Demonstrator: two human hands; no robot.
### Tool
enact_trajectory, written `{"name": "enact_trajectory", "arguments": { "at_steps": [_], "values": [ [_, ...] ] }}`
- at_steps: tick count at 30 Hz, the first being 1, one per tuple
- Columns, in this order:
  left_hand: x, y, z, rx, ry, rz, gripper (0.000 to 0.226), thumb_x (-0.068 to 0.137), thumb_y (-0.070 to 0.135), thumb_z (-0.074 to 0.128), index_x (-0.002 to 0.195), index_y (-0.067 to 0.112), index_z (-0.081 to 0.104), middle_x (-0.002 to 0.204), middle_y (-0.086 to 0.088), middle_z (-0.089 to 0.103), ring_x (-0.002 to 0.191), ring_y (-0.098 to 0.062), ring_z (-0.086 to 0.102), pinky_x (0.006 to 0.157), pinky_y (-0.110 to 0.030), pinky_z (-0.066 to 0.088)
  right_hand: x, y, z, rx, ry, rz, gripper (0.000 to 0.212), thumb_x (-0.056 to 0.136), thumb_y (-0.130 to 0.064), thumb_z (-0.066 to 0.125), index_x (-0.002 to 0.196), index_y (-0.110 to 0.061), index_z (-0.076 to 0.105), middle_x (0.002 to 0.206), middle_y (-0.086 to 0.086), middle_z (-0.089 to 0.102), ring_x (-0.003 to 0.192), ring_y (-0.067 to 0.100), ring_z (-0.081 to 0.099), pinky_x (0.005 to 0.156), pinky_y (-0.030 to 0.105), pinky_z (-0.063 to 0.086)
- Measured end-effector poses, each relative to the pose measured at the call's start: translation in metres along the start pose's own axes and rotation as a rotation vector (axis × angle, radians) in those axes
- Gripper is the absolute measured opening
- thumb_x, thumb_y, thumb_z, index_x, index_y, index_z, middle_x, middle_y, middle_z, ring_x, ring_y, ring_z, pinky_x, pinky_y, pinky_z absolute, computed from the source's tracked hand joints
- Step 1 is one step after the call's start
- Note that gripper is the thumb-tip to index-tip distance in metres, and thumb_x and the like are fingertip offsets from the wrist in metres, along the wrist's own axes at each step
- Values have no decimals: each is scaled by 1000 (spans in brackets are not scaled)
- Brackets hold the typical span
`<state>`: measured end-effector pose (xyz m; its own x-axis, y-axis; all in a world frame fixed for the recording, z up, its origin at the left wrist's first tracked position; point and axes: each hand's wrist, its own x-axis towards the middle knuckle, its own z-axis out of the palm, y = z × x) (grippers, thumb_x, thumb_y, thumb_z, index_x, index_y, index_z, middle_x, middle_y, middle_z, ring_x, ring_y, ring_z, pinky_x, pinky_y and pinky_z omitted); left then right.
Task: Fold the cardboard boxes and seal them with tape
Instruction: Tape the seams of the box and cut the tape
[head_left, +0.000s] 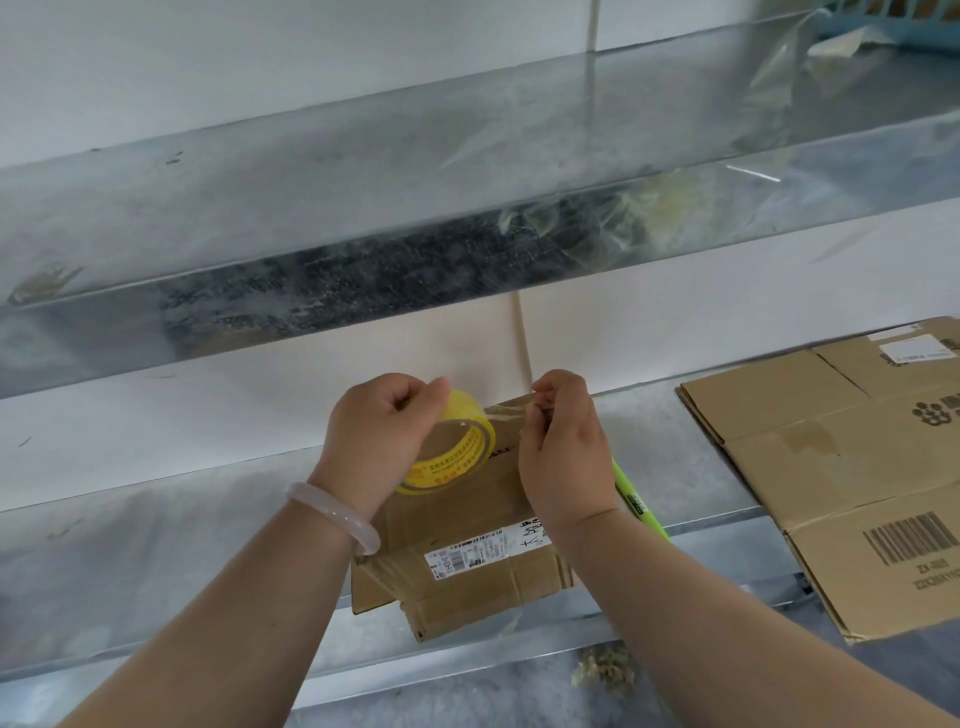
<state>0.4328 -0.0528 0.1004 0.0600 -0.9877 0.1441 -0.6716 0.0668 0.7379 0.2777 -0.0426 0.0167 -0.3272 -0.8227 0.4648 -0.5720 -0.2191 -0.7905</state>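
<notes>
Head view: tape roll (457, 447) is gripped by the left hand (379, 441), tape end (511, 402) pinched by right fingers (558, 395), best pulled taut across the cardboard box (462, 517).

We note open lower shelf (130, 545) left of the box (467, 597). On the right, a green marker (641, 512) lies just beside it, with flattened cardboard (831, 467) beyond. The upper shelf (363, 208) overhangs.
</notes>
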Motion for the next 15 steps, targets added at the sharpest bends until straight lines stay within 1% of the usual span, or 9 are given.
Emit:
{"name": "enact_trajectory", "arguments": {
  "at_steps": [2,3,5,7,12,15],
  "values": [
    [-2,0,1,16,10,41,43,91,36,58,66,1,61,59,-16,53,52,-9,43,48,-18,32,0,0,0,11,0,10,19,94,-3,50,112,-9,53,94,-3,54,76,22,55,62,43,50],
    [-3,-1,1,14,16,47,42,91,36,58,66,3,62,59,-14,53,52,-9,44,49,-16,33,0,0,0,20,1,13,19,94,-3,50,111,-9,52,94,-4,53,75,20,54,62,42,50],
    [-5,-4,1,10,28,54,37,90,37,60,64,11,64,55,-4,56,56,-8,50,49,-13,34,-1,0,-1,37,-1,18,19,94,-3,50,111,-9,52,94,-4,53,76,18,54,62,42,50],
    [-6,-4,1,16,35,65,31,89,38,60,65,19,66,57,5,61,63,-5,56,50,-10,37,-2,0,-2,45,-2,17,19,94,-3,51,111,-10,52,94,-3,54,77,20,55,63,41,50],
    [-8,-3,3,34,37,88,29,89,39,59,67,22,66,61,5,62,68,-4,57,53,-8,37,0,-1,-4,77,-31,65,18,95,-6,49,112,-14,49,94,-2,56,77,16,55,65,39,50],
    [-12,-4,4,38,41,88,25,89,38,61,69,23,65,62,6,61,69,-4,56,54,-8,38,0,-2,-6,109,-50,101,18,95,-7,49,109,-19,47,92,-5,54,78,14,55,67,36,50]
  ]
}}
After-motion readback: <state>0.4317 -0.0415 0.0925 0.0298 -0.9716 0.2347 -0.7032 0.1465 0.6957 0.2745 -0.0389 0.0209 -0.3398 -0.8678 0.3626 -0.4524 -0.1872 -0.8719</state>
